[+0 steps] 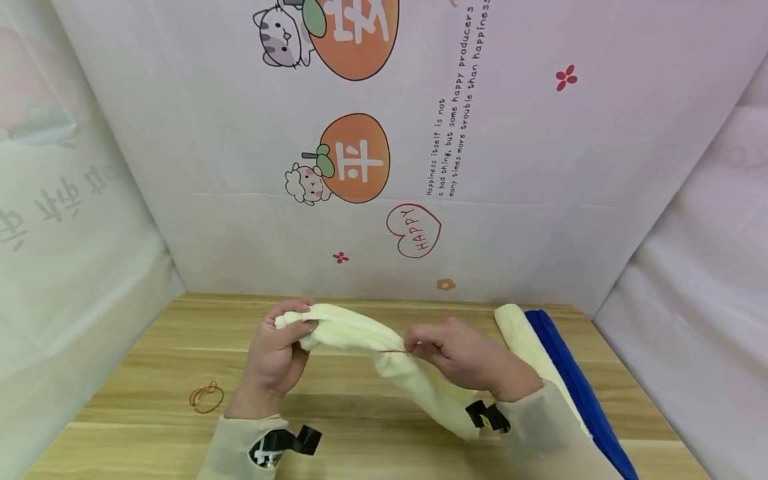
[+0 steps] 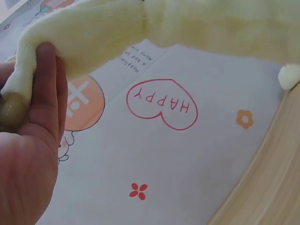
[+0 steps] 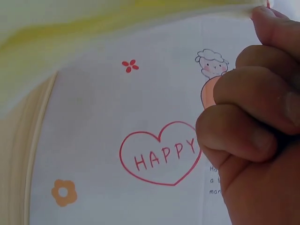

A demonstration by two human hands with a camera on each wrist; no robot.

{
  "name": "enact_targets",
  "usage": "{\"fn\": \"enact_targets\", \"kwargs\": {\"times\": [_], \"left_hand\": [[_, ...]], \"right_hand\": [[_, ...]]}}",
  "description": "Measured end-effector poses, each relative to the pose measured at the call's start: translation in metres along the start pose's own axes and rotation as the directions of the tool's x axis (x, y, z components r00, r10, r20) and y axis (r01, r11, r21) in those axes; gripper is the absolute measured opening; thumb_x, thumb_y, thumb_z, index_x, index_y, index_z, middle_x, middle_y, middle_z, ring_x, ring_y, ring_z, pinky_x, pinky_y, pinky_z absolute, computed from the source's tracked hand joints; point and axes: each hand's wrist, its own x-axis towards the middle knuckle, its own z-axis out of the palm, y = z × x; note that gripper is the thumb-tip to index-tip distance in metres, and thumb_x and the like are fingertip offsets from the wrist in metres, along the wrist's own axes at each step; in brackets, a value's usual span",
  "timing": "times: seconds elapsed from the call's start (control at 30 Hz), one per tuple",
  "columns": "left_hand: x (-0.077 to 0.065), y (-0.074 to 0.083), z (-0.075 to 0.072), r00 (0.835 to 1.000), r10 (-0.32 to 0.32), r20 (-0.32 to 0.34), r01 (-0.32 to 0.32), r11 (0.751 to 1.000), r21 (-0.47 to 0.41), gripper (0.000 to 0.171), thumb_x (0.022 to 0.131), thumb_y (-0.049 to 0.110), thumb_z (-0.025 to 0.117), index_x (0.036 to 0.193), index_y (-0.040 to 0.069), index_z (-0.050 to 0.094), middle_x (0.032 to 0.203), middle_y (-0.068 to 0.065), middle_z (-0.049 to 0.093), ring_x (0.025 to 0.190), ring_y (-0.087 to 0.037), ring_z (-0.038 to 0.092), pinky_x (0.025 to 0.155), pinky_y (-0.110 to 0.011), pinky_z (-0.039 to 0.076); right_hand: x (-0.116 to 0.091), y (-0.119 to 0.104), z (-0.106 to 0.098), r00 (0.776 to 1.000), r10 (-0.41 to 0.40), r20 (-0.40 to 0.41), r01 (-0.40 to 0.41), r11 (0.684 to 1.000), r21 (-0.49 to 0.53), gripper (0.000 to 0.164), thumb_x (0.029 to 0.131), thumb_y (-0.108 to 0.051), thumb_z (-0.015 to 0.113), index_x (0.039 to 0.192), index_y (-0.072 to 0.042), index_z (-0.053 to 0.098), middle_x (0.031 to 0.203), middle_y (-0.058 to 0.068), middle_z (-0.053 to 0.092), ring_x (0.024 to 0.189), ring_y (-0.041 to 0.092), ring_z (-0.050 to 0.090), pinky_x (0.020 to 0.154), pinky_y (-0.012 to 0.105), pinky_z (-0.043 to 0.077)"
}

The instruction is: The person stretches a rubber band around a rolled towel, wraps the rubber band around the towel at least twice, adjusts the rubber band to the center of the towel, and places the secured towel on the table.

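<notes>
A pale yellow towel (image 1: 354, 328), gathered lengthwise, hangs in the air above the table, its right part drooping down toward the front. At its left end my left hand (image 1: 273, 363) grips the cloth between thumb and fingers; the left wrist view shows the towel (image 2: 98, 35) folded over those fingers. Around the towel's middle runs a thin red band (image 1: 393, 351). My right hand (image 1: 465, 357) pinches this band at the towel's right side, with the other fingers curled in. Whether the band goes fully round the cloth is hidden.
On the wooden table (image 1: 150, 373) a loose orange-red band (image 1: 207, 397) lies left of my left hand. Along the right side lie a rolled pale yellow towel (image 1: 522, 333) and a rolled blue towel (image 1: 561, 360). A printed white sheet (image 1: 510, 247) stands behind the table.
</notes>
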Motion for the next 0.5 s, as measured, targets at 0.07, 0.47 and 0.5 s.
{"fn": "enact_targets", "kwargs": {"times": [0.07, 0.47, 0.5], "left_hand": [[0.0, 0.0, 0.0, 1.0, -0.003, -0.026, 0.003, 1.0, 0.01, 0.034, 0.09, -0.017, 0.055, 0.091, 0.011, 0.074, 0.114, -0.01, 0.052, 0.09, -0.018, 0.059, 0.074, -0.026, 0.056], [0.0, -0.005, 0.03, 0.979, -0.113, -0.171, 0.127, 0.989, 0.075, 0.03, 0.089, -0.016, 0.057, 0.092, 0.012, 0.069, 0.089, -0.007, 0.054, 0.075, -0.015, 0.058, 0.065, -0.023, 0.054], [0.0, -0.005, 0.032, 0.978, -0.116, -0.171, 0.13, 0.989, 0.07, 0.03, 0.09, -0.015, 0.057, 0.093, 0.012, 0.068, 0.089, -0.007, 0.054, 0.075, -0.015, 0.058, 0.065, -0.023, 0.054]], "right_hand": [[-0.001, 0.0, 0.0, 0.999, 0.039, 0.0, -0.039, 0.999, -0.029, 0.017, 0.101, -0.009, 0.057, 0.097, -0.024, 0.062, 0.069, -0.016, 0.051, 0.055, -0.001, 0.036, 0.053, 0.022, 0.042], [0.002, -0.031, 0.036, 0.93, 0.26, -0.258, -0.318, 0.924, -0.214, 0.049, 0.082, -0.044, 0.081, 0.115, -0.011, 0.066, 0.063, -0.013, 0.045, 0.053, 0.001, 0.036, 0.045, 0.023, 0.035], [0.003, -0.034, 0.041, 0.915, 0.3, -0.27, -0.362, 0.906, -0.22, 0.051, 0.081, -0.047, 0.081, 0.114, -0.011, 0.066, 0.064, -0.012, 0.047, 0.054, 0.002, 0.039, 0.046, 0.024, 0.037]]}}
